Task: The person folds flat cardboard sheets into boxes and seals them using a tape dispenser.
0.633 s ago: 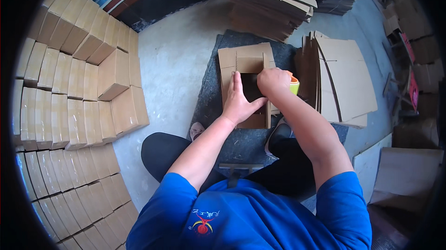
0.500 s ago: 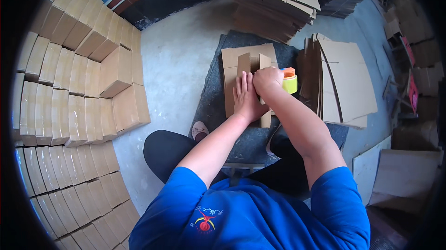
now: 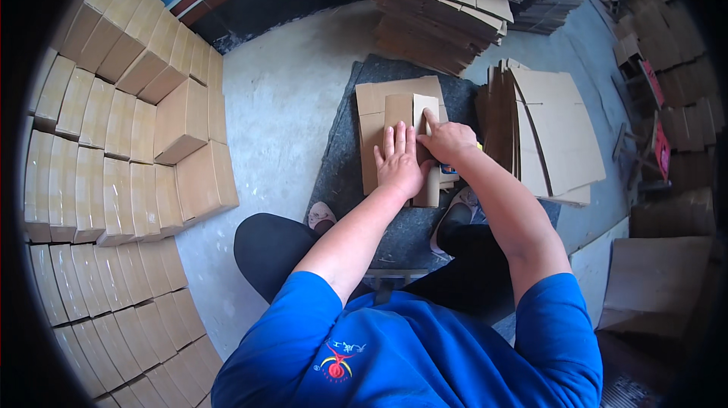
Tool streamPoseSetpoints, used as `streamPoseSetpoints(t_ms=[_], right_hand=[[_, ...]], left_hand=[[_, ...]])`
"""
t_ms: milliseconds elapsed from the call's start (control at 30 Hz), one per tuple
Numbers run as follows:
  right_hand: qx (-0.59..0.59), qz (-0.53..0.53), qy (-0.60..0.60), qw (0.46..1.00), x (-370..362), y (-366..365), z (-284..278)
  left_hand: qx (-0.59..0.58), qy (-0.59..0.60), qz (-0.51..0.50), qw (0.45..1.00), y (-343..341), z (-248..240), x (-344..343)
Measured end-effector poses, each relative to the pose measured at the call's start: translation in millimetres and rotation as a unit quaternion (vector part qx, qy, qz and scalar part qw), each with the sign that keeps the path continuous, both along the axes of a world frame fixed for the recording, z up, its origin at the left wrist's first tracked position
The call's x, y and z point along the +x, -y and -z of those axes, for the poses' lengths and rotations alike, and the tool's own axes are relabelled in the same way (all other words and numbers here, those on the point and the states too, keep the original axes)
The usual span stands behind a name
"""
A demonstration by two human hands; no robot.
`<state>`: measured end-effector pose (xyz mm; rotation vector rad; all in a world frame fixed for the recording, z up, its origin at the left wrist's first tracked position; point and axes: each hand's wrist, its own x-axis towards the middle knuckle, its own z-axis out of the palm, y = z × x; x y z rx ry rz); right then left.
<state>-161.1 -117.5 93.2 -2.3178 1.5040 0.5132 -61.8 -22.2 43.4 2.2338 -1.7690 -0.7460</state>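
Note:
A small cardboard box [image 3: 397, 109] lies in front of me with its two long top flaps folded down, their edges meeting in a narrow seam. My left hand [image 3: 400, 164] rests flat on the left flap, fingers stretched out and holding nothing. Over the right flap is my right hand [image 3: 450, 141], its index finger extended and pressing on the cardboard. The other fingers are curled round a tape dispenser [image 3: 449, 170]; only a bit of blue and yellow shows below the palm, the rest is hidden. Beneath the box lies a flat cardboard sheet [image 3: 369, 131].
Stacked closed cartons [image 3: 114, 188] line the left side. Flattened cardboard pieces [image 3: 557, 131] lean together on the right, and tall piles of flattened cardboard [image 3: 440, 17] stand at the back. A dark mat [image 3: 341, 158] covers the floor under the box.
The flaps, standing up earlier, are now folded down. My left hand has flattened onto its flap. My right index finger has straightened, and the tape dispenser has swung below that hand.

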Motion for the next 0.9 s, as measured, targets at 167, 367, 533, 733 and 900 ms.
streamPoseSetpoints(t_ms=[167,367,533,733,900], right_hand=[[0.019,-0.055,-0.036,0.998,3,2,0],[-0.040,-0.087,-0.075,0.993,8,6,25],[-0.069,-0.087,-0.086,0.990,23,4,27],[0.006,-0.092,-0.092,0.992,15,21,25],[0.033,-0.152,-0.076,0.985,26,25,-2]], left_hand=[[0.034,0.025,0.033,0.999,1,-2,6],[0.070,0.066,0.075,0.993,6,-18,5],[0.118,0.107,0.118,0.980,24,-25,26],[0.336,0.182,0.229,0.895,63,-46,-4],[0.355,0.177,0.050,0.917,97,114,2]])
